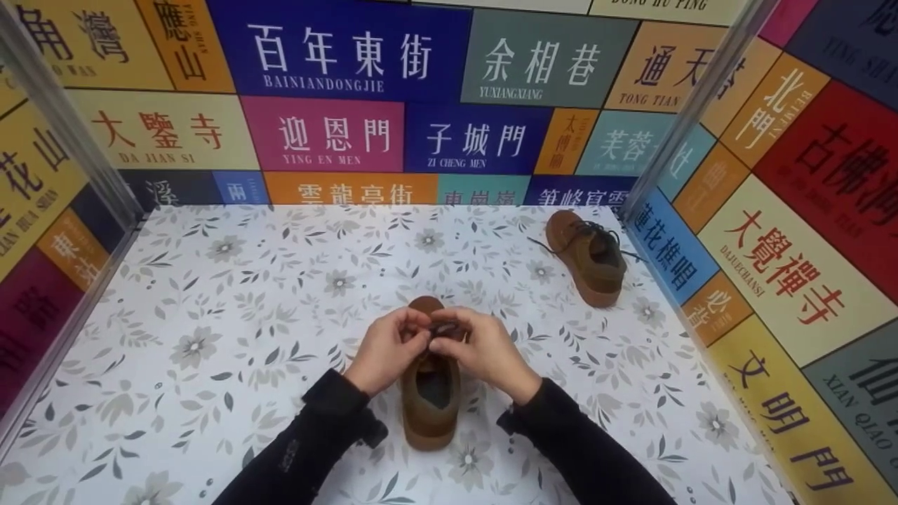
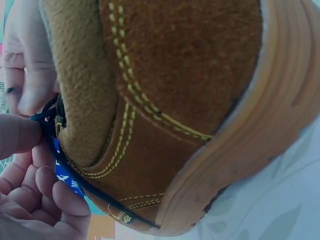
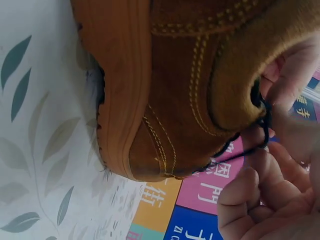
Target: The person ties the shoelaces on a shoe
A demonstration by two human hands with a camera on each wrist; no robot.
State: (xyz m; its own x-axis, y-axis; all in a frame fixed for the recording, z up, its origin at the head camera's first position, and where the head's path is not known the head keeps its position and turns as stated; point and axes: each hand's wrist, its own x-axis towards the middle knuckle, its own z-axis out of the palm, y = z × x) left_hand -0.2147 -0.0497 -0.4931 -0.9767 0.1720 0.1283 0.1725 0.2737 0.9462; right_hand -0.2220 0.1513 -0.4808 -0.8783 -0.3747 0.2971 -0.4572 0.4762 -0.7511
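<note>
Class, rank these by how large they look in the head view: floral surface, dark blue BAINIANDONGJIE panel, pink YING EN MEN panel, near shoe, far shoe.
1. Floral surface
2. Dark blue panel
3. Pink panel
4. Near shoe and far shoe, unranked: the near one is partly covered and closer to the camera.

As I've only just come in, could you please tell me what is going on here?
A person is working on the dark lace of a brown shoe. Their left hand and right hand both pinch it above the shoe's front; the fingers hide whether a knot is made. The shoe stands upright, toe pointing away from them. A second shoe stands apart at the far right, untouched.
</note>
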